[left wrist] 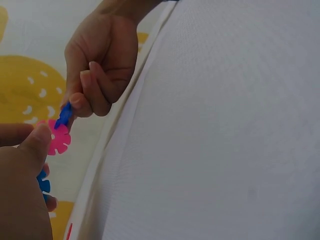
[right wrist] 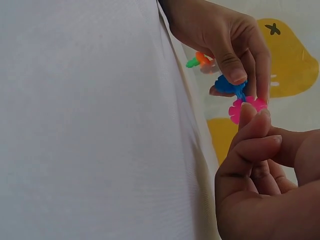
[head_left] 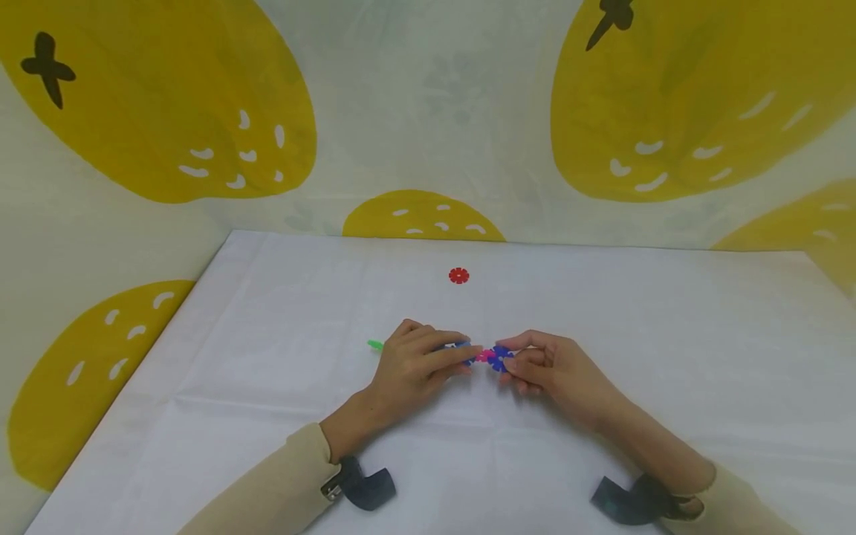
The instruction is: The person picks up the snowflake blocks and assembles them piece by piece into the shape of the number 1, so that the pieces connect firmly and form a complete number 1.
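Both hands meet over the middle of the table at a short chain of notched plastic snowflake discs. My left hand (head_left: pixel 414 364) holds the chain, its thumb and index finger pinching the pink disc (left wrist: pixel 60 139). A lighter blue disc (right wrist: pixel 227 84) sits under the left fingers, slotted to the pink one. Farther along stick out an orange disc (right wrist: pixel 202 58) and a green disc (head_left: pixel 375 345), partly hidden by that hand. My right hand (head_left: pixel 562 371) pinches a dark blue disc (head_left: pixel 498 360) between thumb and index finger. Its edge meets the pink disc's edge, standing crosswise to it.
A single red disc (head_left: pixel 458 276) lies flat on the white-covered table (head_left: pixel 669 357), beyond the hands. Behind the table's far edge hangs a pale cloth (head_left: pixel 435 96) with large yellow fruit shapes. Dark wrist-worn devices (head_left: pixel 368 487) sit at both cuffs.
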Action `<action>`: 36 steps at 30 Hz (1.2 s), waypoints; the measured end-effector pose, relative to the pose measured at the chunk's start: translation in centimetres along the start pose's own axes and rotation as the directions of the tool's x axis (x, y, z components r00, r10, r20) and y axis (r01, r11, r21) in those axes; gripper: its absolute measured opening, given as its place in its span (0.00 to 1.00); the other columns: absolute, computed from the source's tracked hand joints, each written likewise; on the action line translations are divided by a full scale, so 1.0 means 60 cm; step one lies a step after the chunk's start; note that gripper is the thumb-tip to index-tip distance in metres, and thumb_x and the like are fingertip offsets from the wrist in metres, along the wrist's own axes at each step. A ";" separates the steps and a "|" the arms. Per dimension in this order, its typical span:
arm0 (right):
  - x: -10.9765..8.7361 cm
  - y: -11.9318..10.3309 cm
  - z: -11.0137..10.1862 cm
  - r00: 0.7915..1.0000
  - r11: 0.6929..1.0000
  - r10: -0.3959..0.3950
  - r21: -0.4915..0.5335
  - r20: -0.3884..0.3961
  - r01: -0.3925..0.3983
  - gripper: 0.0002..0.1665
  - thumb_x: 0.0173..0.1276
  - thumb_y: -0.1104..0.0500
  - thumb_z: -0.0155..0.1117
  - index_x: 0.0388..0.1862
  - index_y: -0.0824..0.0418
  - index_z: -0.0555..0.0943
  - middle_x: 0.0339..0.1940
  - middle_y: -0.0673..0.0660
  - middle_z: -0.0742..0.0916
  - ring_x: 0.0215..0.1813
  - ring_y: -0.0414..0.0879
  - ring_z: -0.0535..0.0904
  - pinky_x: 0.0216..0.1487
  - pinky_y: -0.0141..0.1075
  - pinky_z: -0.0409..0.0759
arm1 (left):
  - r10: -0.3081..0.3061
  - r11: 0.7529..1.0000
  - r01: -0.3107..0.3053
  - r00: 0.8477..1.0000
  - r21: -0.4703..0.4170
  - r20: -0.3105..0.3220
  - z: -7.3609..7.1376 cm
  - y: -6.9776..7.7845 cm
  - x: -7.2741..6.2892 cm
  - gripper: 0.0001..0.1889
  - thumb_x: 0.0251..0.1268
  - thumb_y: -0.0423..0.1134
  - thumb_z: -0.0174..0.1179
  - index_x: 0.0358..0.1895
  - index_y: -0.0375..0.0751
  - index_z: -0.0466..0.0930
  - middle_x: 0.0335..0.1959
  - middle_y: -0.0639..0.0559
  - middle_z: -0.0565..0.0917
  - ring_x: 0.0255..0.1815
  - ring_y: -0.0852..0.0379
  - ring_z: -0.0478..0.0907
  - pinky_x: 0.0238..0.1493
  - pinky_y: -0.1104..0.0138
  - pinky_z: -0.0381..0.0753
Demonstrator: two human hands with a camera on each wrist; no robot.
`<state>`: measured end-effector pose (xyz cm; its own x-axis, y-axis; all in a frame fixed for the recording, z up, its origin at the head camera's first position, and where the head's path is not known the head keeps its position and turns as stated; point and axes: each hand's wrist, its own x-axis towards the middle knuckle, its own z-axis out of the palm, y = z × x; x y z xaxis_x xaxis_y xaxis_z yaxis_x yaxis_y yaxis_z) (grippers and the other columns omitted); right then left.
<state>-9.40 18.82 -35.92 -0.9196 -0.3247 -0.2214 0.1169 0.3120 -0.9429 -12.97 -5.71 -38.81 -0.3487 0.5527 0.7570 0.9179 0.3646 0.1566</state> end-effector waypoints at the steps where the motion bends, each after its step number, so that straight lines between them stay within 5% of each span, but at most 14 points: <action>1: 0.000 0.001 -0.001 1.000 1.000 0.000 -0.004 -0.005 0.000 0.23 0.68 0.52 0.63 0.58 0.61 0.76 0.32 0.60 0.87 0.32 0.52 0.79 0.33 0.32 0.77 | -0.008 1.000 0.008 1.000 0.006 0.006 0.000 0.001 0.000 0.17 0.51 0.41 0.72 0.47 0.49 0.87 0.41 0.54 0.86 0.39 0.60 0.81 0.43 0.64 0.71; 7: 0.001 0.004 -0.006 1.000 0.999 -0.018 -0.029 -0.017 0.017 0.24 0.69 0.50 0.62 0.59 0.59 0.76 0.33 0.59 0.87 0.34 0.53 0.80 0.37 0.32 0.78 | -0.050 0.998 0.048 0.998 0.042 0.048 0.002 0.004 -0.001 0.15 0.60 0.43 0.67 0.51 0.52 0.84 0.45 0.56 0.85 0.43 0.62 0.80 0.49 0.60 0.67; 22: -0.003 -0.006 0.009 1.000 1.000 -0.008 0.017 -0.003 0.008 0.24 0.69 0.53 0.61 0.61 0.59 0.75 0.35 0.60 0.86 0.38 0.53 0.81 0.40 0.34 0.80 | -0.058 0.997 0.055 0.996 0.045 0.071 0.002 0.006 0.001 0.16 0.58 0.44 0.68 0.50 0.51 0.84 0.46 0.59 0.84 0.46 0.62 0.77 0.49 0.63 0.67; 36: -0.003 -0.010 0.019 0.998 0.997 -0.031 0.074 0.050 0.027 0.24 0.69 0.55 0.61 0.59 0.64 0.71 0.37 0.62 0.87 0.38 0.52 0.81 0.41 0.33 0.80 | -0.084 0.996 0.083 0.996 0.006 0.029 0.003 0.010 0.001 0.13 0.59 0.48 0.66 0.45 0.49 0.84 0.42 0.60 0.84 0.46 0.62 0.76 0.50 0.63 0.67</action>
<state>-8.86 17.67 -35.60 -0.9028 -0.3785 -0.2042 0.1191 0.2362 -0.9644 -12.50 -5.31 -38.77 -0.4296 0.5419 0.7224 0.8845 0.4138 0.2156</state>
